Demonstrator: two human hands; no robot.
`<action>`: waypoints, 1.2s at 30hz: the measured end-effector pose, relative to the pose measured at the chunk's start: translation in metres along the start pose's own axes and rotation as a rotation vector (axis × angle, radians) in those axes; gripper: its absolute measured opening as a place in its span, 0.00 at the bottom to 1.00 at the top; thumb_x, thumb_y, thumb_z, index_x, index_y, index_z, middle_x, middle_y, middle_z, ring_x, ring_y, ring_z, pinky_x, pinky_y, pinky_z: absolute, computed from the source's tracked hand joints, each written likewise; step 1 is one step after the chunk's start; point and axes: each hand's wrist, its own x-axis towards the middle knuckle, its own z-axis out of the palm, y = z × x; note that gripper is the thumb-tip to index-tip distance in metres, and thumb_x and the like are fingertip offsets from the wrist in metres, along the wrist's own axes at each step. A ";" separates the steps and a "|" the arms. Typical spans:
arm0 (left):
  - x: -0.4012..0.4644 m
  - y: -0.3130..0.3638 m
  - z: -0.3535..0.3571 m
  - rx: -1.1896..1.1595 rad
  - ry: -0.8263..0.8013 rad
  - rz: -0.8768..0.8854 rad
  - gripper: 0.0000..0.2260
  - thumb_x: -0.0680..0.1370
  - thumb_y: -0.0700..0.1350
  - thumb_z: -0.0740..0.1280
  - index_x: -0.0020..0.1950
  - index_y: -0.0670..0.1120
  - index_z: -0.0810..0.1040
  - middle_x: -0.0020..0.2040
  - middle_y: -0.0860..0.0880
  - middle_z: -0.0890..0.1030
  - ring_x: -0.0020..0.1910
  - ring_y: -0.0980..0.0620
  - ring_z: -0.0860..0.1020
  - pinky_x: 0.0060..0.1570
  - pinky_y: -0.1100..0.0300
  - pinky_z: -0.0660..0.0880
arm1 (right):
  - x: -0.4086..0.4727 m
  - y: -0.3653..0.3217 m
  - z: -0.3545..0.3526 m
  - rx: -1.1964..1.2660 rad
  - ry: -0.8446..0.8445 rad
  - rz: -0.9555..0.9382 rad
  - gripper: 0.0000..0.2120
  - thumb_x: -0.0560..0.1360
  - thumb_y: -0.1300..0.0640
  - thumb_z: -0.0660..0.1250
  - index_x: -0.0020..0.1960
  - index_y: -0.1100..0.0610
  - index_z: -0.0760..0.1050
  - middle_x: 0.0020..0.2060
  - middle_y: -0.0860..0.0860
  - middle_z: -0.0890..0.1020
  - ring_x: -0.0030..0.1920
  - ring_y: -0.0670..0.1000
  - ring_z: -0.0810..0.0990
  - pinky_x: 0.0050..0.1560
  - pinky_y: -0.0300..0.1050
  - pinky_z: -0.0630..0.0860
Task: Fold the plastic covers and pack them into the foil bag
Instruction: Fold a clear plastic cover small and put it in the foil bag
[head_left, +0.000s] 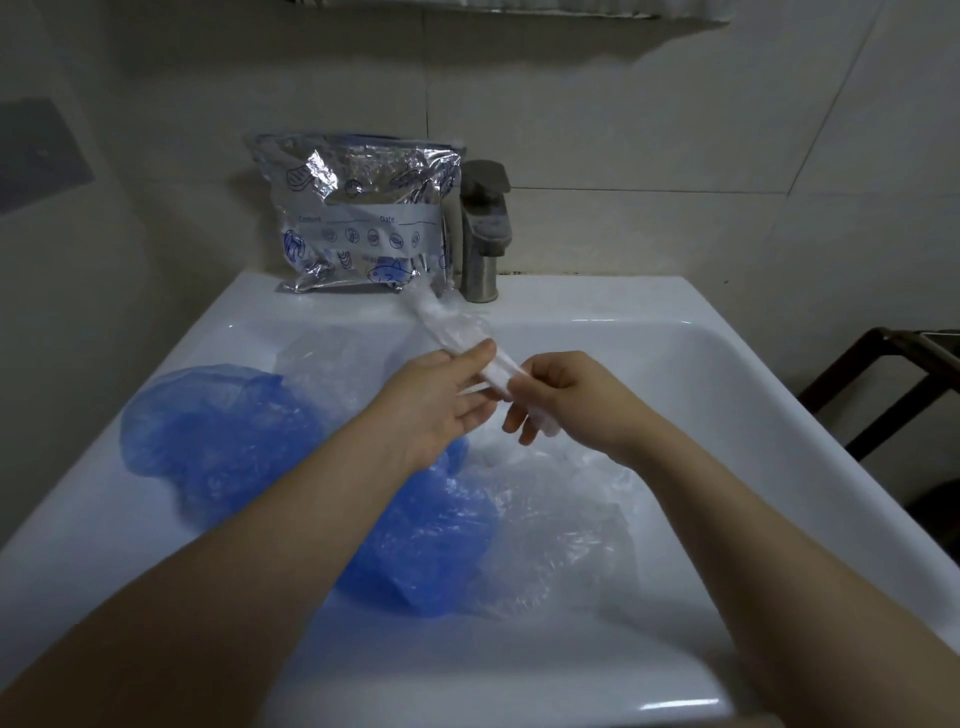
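Over a white sink (597, 306) my two hands hold one clear plastic cover (452, 325), folded into a long narrow strip that points toward the tap. My left hand (441, 400) pinches the strip between thumb and fingers. My right hand (561, 400) grips its near end. The silver foil bag (358, 213) with blue prints stands upright on the sink's back ledge, leaning on the wall. In the basin lie blue plastic covers (223, 431) at the left and middle, and clear crumpled covers (561, 535) at the right.
A metal tap (483, 234) stands just right of the foil bag. A dark wooden rack (893, 379) is at the right beyond the sink. Tiled wall rises behind.
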 end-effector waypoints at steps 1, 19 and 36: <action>0.001 0.000 0.000 -0.007 0.030 0.006 0.03 0.77 0.44 0.66 0.48 0.45 0.77 0.44 0.47 0.82 0.42 0.53 0.81 0.42 0.62 0.76 | 0.000 0.001 0.001 -0.030 -0.009 0.004 0.11 0.79 0.58 0.60 0.47 0.63 0.78 0.36 0.52 0.84 0.34 0.47 0.82 0.36 0.34 0.74; 0.001 0.009 -0.009 -0.009 0.051 0.053 0.03 0.77 0.44 0.67 0.48 0.45 0.77 0.42 0.48 0.83 0.39 0.55 0.81 0.37 0.64 0.76 | -0.006 -0.004 -0.013 0.241 -0.150 -0.055 0.08 0.78 0.60 0.63 0.53 0.64 0.75 0.44 0.55 0.85 0.46 0.52 0.84 0.48 0.45 0.79; -0.008 0.004 -0.001 0.126 -0.038 0.051 0.05 0.76 0.40 0.67 0.51 0.42 0.77 0.44 0.46 0.83 0.42 0.54 0.82 0.41 0.65 0.79 | 0.000 0.000 -0.004 -0.120 0.100 -0.205 0.13 0.70 0.52 0.72 0.48 0.51 0.69 0.31 0.44 0.77 0.31 0.45 0.74 0.34 0.38 0.75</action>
